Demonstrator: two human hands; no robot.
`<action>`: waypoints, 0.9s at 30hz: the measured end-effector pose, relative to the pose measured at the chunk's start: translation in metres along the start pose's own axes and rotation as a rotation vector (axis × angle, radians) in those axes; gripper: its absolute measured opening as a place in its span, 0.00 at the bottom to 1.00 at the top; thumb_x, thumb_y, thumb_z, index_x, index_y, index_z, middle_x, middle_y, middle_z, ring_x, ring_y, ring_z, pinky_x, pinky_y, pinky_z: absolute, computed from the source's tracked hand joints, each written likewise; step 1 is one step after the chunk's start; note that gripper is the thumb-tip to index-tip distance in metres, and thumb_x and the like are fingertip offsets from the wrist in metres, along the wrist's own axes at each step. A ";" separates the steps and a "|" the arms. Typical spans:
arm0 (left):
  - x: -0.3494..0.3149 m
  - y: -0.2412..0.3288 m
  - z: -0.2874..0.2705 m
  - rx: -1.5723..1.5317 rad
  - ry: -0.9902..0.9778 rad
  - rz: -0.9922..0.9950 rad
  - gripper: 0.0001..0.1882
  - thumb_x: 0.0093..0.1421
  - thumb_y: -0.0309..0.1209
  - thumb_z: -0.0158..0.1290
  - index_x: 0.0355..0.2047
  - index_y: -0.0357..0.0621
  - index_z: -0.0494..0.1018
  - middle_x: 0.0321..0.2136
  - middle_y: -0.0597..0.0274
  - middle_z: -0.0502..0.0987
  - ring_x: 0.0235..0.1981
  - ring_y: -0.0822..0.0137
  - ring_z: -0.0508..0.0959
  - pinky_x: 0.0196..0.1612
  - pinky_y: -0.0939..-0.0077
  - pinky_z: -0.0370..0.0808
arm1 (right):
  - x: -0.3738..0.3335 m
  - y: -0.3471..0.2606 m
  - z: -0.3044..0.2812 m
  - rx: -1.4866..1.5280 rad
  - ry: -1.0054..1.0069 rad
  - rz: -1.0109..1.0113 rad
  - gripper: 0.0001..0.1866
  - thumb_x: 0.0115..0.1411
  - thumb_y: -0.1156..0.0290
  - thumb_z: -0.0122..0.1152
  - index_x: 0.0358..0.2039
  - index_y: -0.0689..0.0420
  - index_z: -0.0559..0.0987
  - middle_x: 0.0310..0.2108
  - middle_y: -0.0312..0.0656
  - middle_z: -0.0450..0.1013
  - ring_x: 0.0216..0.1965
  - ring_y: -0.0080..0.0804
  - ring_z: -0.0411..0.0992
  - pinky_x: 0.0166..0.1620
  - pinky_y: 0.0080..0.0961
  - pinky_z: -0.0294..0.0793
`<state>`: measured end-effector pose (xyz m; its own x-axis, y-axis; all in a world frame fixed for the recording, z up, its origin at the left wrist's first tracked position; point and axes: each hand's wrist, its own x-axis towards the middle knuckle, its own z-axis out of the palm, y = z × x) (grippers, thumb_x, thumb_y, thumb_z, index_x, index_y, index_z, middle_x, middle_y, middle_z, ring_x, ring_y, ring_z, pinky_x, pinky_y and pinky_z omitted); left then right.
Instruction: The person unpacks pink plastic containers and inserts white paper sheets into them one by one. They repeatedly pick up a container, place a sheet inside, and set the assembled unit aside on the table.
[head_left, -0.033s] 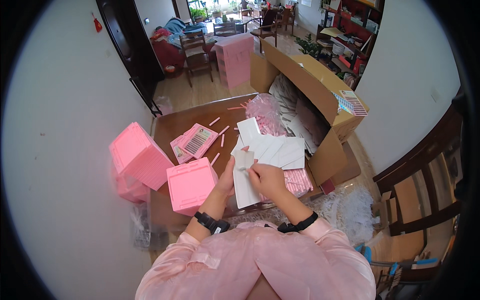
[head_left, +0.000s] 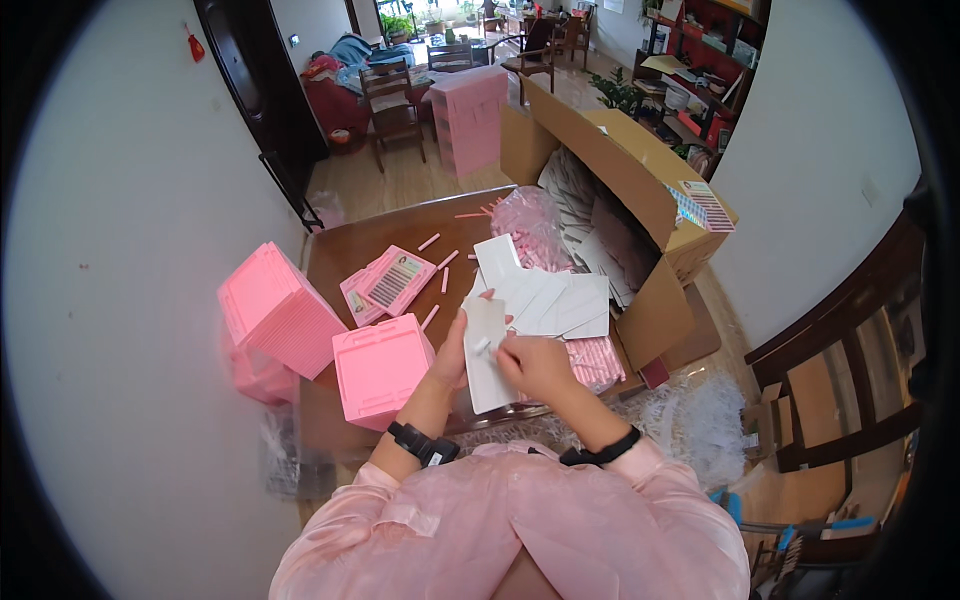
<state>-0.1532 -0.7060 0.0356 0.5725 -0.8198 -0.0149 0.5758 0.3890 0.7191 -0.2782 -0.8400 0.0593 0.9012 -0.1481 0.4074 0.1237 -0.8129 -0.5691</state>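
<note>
In the head view, the surface (head_left: 350,240) shows bare brown along its far-left edge, while pink stacked trays (head_left: 385,370) and a cardboard carton (head_left: 650,310) narrow the room either side; near the front edge, the left hand (head_left: 455,352) grasps a smooth, oblong white panel (head_left: 488,388). The right hand (head_left: 542,366) curls its fingers at the panel's right side, though whether they pinch anything I cannot tell. Flat white sheets (head_left: 570,300) overlap just beyond.

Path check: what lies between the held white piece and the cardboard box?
In the head view, overlapping white pieces lie between the held piece and the box.
</note>
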 end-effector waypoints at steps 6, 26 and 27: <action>-0.001 0.035 -0.027 -0.212 0.021 0.115 0.34 0.71 0.57 0.37 0.72 0.57 0.56 0.60 0.41 0.71 0.56 0.41 0.75 0.54 0.38 0.76 | -0.073 0.046 -0.041 -0.430 -0.801 0.224 0.17 0.59 0.53 0.61 0.29 0.54 0.85 0.28 0.51 0.79 0.32 0.53 0.78 0.40 0.49 0.77; 0.004 0.014 -0.017 -0.235 -0.039 0.153 0.42 0.66 0.67 0.39 0.73 0.60 0.52 0.66 0.38 0.64 0.62 0.38 0.70 0.61 0.34 0.69 | -0.037 0.038 -0.023 -0.003 -0.600 0.141 0.16 0.61 0.54 0.60 0.28 0.53 0.83 0.25 0.47 0.78 0.30 0.51 0.78 0.34 0.45 0.76; 0.002 0.025 -0.019 -0.290 -0.087 0.170 0.42 0.66 0.65 0.42 0.74 0.61 0.52 0.66 0.39 0.64 0.62 0.37 0.70 0.61 0.33 0.69 | -0.056 0.050 -0.032 -0.113 -0.797 0.176 0.17 0.61 0.53 0.60 0.28 0.54 0.83 0.26 0.48 0.79 0.31 0.50 0.78 0.35 0.45 0.76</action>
<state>-0.1269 -0.6903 0.0404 0.6297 -0.7608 0.1569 0.6254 0.6164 0.4785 -0.3357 -0.8903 0.0304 0.9334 0.1311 -0.3341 -0.0508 -0.8733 -0.4846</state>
